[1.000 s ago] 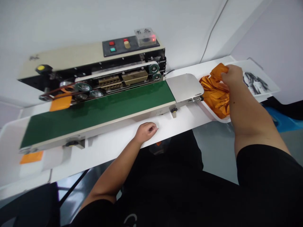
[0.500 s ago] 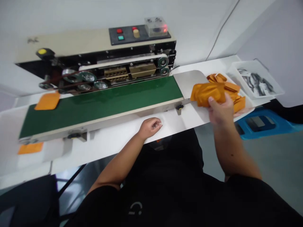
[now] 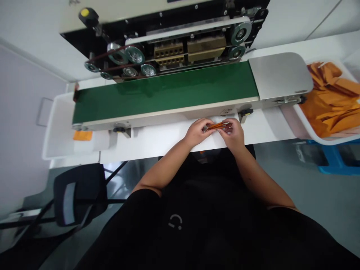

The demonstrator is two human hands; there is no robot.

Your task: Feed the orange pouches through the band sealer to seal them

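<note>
Several orange pouches (image 3: 216,126) are held edge-on between my two hands, just in front of the conveyor's near side. My left hand (image 3: 198,131) pinches their left end, its fingers closed. At the right end, my right hand (image 3: 233,134) grips them between thumb and fingers. Behind my hands runs the green conveyor belt (image 3: 168,88) of a band sealer (image 3: 174,41), with metal wheels and brass blocks above the belt. Another pouch (image 3: 75,92) tips at the belt's left end, blurred. How many pouches I hold cannot be made out.
A white bin (image 3: 311,129) on the right is heaped with orange pouches (image 3: 329,108). On the left, a white bin (image 3: 53,138) holds an orange pouch (image 3: 82,135). A metal plate (image 3: 278,77) extends the belt rightward. A black chair (image 3: 81,195) stands lower left; a blue stool (image 3: 334,157) lower right.
My right hand has brought orange pouches from the right bin to the middle, where my left hand now grips them too. The pouch on the belt has moved to its left end. The view has shifted.
</note>
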